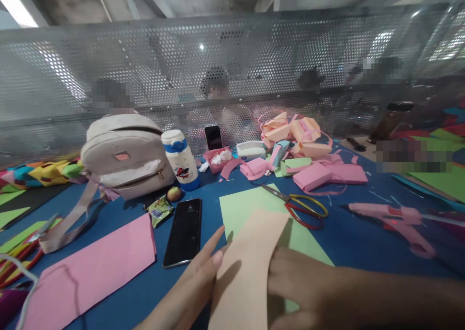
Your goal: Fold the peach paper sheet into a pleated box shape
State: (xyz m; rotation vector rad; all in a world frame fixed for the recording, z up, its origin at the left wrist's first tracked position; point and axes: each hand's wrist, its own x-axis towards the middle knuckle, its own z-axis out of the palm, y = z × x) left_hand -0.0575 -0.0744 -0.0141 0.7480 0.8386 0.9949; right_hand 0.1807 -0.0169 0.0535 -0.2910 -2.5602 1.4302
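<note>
A peach sheet of paper (247, 272) stands curved at the lower middle, over a light green sheet (236, 199) that lies on the table. My left hand (199, 276) holds its left edge, the index finger stretched forward and other fingertips hidden behind the paper. On the other side, my right hand (298, 281) grips the sheet, its fingertips tucked behind the right edge and out of sight. Beyond it, scissors with red and yellow handles (305, 209) rest partly on the green sheet. A dark phone (183, 230) lies left of my left hand.
A pink glue gun (392, 213) lies at the right. A pink folded sheet (98, 267), a pale backpack (123, 150) and a bottle (180, 160) are at the left. Folded paper pieces (298, 136) pile up before the perforated metal screen (174, 73). People sit beyond it.
</note>
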